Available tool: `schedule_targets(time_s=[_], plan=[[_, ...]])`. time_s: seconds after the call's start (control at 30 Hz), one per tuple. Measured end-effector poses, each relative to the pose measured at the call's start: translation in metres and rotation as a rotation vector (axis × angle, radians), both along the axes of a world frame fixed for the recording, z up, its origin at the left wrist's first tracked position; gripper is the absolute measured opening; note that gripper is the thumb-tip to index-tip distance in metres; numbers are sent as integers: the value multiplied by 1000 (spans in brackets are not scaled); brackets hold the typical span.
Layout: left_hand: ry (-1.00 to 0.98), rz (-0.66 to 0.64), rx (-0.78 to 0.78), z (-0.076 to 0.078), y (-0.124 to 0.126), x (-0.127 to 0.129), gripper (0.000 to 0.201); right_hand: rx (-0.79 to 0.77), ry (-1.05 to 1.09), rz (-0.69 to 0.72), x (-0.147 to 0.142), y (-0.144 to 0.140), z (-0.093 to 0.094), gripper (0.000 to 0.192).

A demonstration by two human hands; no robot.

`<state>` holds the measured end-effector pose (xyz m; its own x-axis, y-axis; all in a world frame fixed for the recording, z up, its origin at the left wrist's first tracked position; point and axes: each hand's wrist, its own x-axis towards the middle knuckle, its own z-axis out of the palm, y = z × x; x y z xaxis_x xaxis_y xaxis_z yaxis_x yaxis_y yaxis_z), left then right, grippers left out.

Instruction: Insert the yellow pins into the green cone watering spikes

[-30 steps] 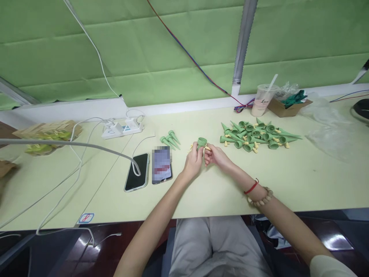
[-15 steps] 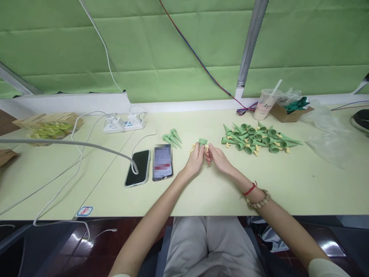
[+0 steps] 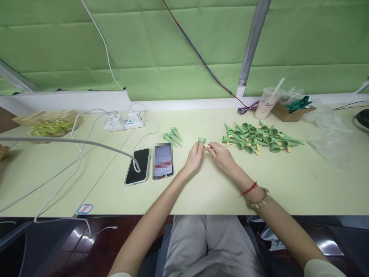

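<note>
A pale green desk spans the view, largest of all. At about one o'clock, by its far edge, an open cardboard box holds dark green pieces under crumpled clear plastic; what they are cannot be told. Just beside it, toward twelve o'clock, stands a clear plastic cup with a straw and a pale drink inside. At ten o'clock lies a brown paper packet with yellow-green items in it. Nearer the middle, at one o'clock, lies a pile of green cone spikes with small yellow valve pieces among them. At eleven o'clock three more green spikes lie together, apart from the pile. Two phones rest side by side at nine o'clock of the hands. At centre, the left hand pinches a green cone spike, cup end up, above the desk. The right hand pinches a small yellow valve piece against its side.
</note>
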<state>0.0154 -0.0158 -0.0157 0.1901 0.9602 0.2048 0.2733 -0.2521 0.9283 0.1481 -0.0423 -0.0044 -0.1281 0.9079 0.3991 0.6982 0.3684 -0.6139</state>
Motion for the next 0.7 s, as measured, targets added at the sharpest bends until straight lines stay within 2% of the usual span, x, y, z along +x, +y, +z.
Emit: schedule_targets(time_s=[0.07,0.13,0.27,0.33,0.4,0.53,0.6,0.7], plan=[[53,-27,14,0,-1,0,35,27,4,-20,-1,-1,0,26],[133,-50,71,0,-3,0,30,-53,181,-10,-4,-1,0,34],[217,-98,158,-2,-8,-1,26,-547,792,171,-10,0,3,41],[178,-102,151,-3,-9,0,27,-686,919,267,-10,1,5,41],[109,-98,136,-3,-9,2,28,-623,850,232,-8,2,6,42],[4,-54,94,-3,-5,5,31,-208,428,50,0,1,7,37],[-8,-24,63,-3,-4,5,32,-82,271,84,4,0,6,31],[8,-2,34,-3,-5,5,32,-52,242,143,2,1,4,36]])
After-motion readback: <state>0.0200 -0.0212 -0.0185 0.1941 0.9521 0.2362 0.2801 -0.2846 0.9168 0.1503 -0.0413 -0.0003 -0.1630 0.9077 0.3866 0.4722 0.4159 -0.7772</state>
